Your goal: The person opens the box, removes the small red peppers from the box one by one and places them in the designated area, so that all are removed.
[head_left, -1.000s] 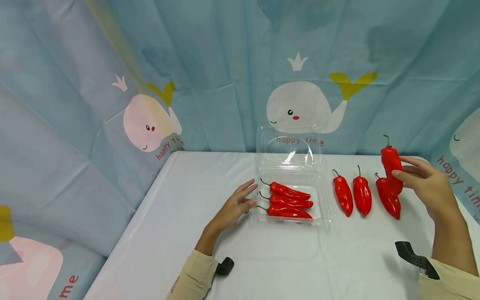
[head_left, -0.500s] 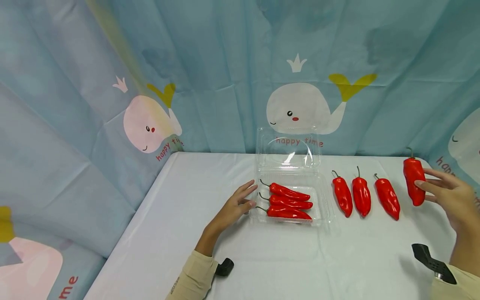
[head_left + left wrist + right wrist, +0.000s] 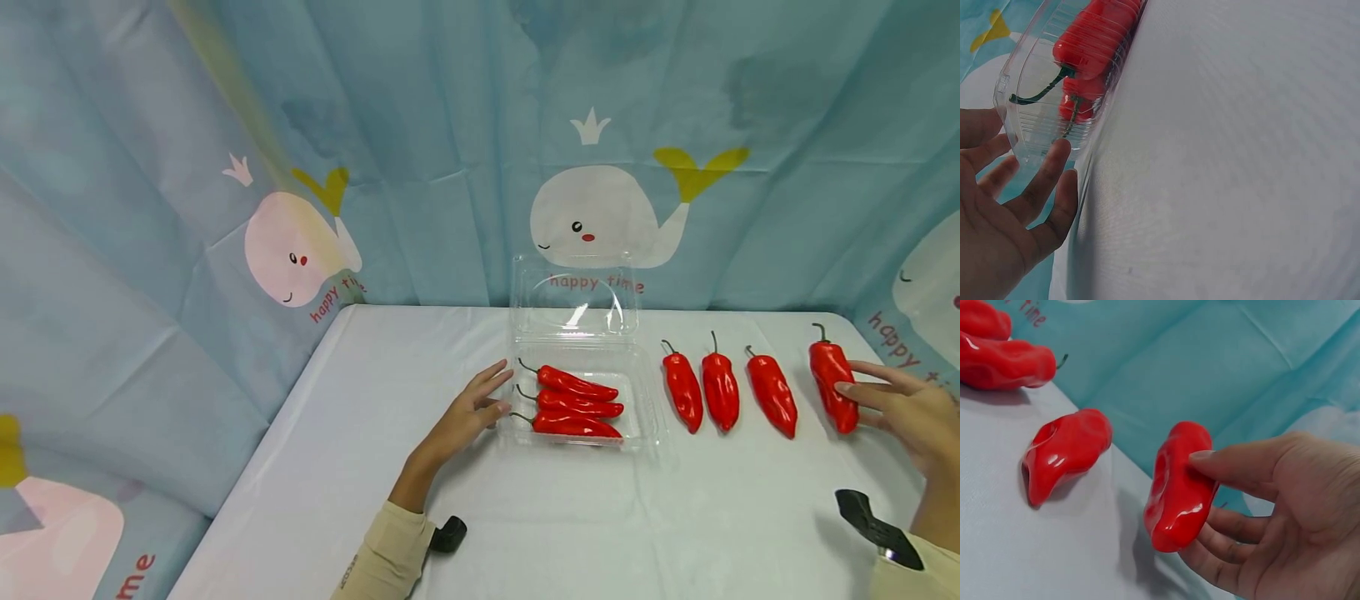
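My right hand (image 3: 911, 417) pinches a red chili pepper (image 3: 831, 383) between thumb and fingers, at the right end of the table. In the right wrist view this pepper (image 3: 1179, 487) is held close over the white surface, its shadow beside it. Left of it, three more red peppers (image 3: 772, 396) lie in a row, stems pointing away. A clear plastic clamshell box (image 3: 641, 408) stands open in the middle, holding three red peppers (image 3: 577, 404) laid sideways. My left hand (image 3: 468, 417) rests at the box's left side, fingers spread and touching its wall (image 3: 1041, 131).
The box's clear lid (image 3: 577, 304) stands raised at the back, against a blue curtain (image 3: 435, 167) printed with whales. A white cloth (image 3: 330, 467) covers the table. Black camera mounts (image 3: 448, 535) sit on both sleeves.
My right hand has carried the pepper rightward, away from the row, then lowered it toward the table at the row's right end. The left hand and the box stay in place.
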Demonstrator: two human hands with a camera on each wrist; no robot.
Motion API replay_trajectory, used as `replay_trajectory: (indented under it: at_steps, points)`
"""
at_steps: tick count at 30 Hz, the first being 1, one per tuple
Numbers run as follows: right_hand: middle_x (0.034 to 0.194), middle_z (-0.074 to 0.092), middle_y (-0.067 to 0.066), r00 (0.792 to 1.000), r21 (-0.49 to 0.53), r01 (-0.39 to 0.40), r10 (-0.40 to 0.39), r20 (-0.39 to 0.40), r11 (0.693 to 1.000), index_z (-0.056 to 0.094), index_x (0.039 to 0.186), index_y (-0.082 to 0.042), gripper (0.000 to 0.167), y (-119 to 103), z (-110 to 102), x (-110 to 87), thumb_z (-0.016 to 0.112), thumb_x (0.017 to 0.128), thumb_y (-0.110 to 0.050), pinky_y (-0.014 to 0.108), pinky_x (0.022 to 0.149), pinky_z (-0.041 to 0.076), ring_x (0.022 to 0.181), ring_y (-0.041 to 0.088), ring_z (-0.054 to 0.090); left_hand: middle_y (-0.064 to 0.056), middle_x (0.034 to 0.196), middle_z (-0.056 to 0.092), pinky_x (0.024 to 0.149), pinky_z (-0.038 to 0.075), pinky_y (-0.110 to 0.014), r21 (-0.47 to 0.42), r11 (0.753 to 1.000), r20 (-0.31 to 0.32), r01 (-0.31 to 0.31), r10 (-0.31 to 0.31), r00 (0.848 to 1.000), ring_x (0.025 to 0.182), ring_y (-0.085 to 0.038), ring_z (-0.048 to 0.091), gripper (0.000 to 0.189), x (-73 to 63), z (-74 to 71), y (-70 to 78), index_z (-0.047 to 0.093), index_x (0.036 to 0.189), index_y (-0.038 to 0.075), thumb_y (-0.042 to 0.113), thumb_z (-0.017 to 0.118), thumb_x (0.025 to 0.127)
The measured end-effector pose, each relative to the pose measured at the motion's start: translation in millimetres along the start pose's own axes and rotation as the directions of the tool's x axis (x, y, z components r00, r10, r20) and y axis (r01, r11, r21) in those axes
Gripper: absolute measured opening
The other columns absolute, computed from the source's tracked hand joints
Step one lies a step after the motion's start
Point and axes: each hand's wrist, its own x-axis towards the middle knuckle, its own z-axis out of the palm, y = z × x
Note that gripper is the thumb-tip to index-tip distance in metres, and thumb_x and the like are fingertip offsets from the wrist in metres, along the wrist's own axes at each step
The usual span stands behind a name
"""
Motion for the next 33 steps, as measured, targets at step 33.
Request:
replay_trajectory:
  at_steps: [33]
  points:
    - [0.164,0.017,0.044,0.992,-0.105,-0.060,0.071,0.109,0.993,0.020,0.162,0.011,0.079,-3.0,6.4,3.2,0.053,0.110,-0.038,0.019,0.061,0.057,0.082,0.006,0.053,0.006,0.176,0.022,0.101,0.055,-0.045,0.001,1.000,-0.002,0.009,-0.009,1.000,0.135,-0.032,0.058,0.059,1.1,-0.6,-0.7,0.039,0.165,0.013,0.016,0.057,0.109]
